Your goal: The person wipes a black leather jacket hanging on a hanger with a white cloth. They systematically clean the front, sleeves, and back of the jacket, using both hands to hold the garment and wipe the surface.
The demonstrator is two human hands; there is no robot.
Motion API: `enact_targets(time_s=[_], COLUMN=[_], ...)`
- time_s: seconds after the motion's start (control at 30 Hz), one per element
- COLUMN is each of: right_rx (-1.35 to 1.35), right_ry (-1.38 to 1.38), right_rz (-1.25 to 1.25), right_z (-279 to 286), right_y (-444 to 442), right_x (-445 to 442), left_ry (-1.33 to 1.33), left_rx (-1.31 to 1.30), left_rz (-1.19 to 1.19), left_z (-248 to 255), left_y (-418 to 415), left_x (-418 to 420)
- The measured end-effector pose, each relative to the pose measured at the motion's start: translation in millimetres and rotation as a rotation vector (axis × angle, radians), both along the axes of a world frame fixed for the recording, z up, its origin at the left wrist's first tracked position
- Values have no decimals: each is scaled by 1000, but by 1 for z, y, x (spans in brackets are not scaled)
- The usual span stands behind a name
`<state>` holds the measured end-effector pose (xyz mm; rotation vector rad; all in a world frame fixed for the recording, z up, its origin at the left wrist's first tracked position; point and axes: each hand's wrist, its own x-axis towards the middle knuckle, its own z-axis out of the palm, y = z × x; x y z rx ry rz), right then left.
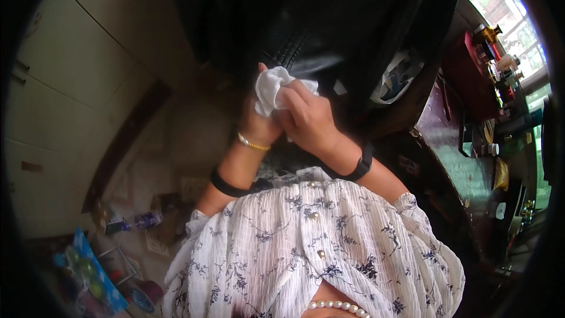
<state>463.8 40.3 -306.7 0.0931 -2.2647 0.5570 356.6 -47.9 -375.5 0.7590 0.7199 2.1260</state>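
A crumpled white cloth [270,90], or perhaps a tissue, is bunched between my two hands, which are close together in front of my body. My left hand [258,121], with a gold bracelet at the wrist, supports it from the left side; one fingertip shows above the cloth and the other fingers are hidden. On the right, my right hand [311,117] has its fingers bent into the cloth. Just beyond the hands is a large black leather-like surface [348,22] with a stitched seam. Black bands circle both forearms.
At right stands a worn table [459,159] holding a dark red box [463,75] and several small bottles [507,64] by a window. A white bag [401,77] sits beside the black surface. Pale cabinets [66,75] line the left. A plastic bottle [148,219] is at lower left.
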Motion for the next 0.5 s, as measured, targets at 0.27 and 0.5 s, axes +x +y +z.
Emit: enact_targets(time_s=[0.27,0.5], right_rx=[-135,-36], right_ry=[43,44], right_rz=[-195,-261], right_z=[-8,-11], right_y=[28,31], right_x=[-12,-14], left_ry=[-394,-441], left_rx=[135,-95], left_rz=[-243,-58], left_z=[26,35], left_y=[14,13], left_x=[26,28])
